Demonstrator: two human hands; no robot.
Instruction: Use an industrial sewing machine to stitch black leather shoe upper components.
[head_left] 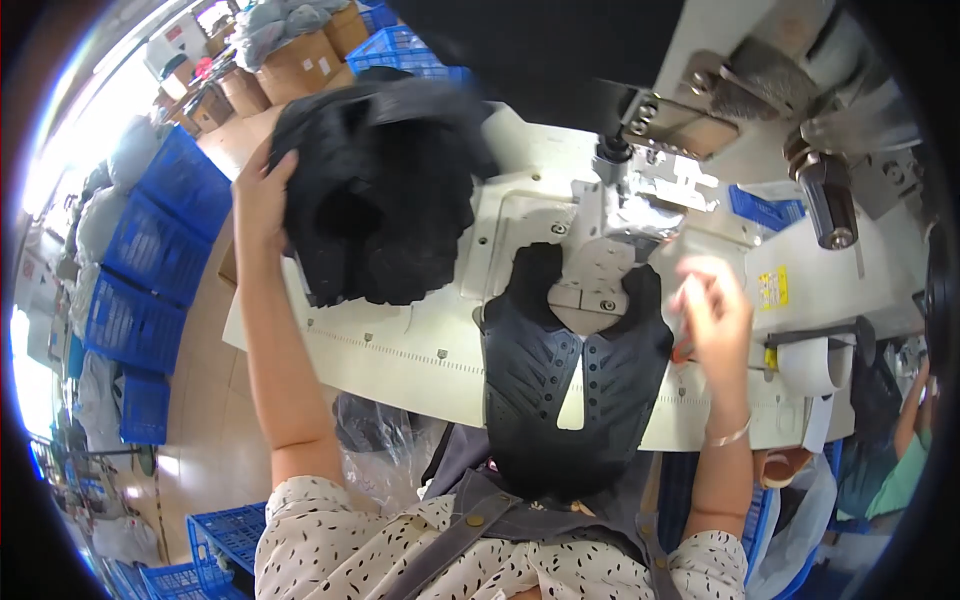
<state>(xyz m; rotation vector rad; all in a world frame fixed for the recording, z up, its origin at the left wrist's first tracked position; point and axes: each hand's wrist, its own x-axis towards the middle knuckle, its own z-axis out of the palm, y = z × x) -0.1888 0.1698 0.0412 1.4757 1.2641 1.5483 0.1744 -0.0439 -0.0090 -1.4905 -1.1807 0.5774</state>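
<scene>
My left hand (262,205) grips the left edge of a bundle of black shoe uppers (415,235), raised over the left side of the white sewing machine table (400,375). The bundle is partly blurred. In front of me a single black shoe upper (530,390) lies flat, with eyelet holes along both sides of its middle slit. Its upper end curves around a pale metal plate (590,310) below the needle area, and its lower end hangs toward my lap. Just right of it hovers my right hand (715,310), fingers bent and smeared by motion. Something orange-red (683,350) shows under those fingers; its kind is unclear.
The dark sewing machine head (540,60) overhangs the table, with a thread-guide bracket (685,125) on it. Blue crates (150,270) are stacked at the left, cardboard boxes (300,70) behind. A white roll (808,368) sits at the right, near another person's arm (908,420).
</scene>
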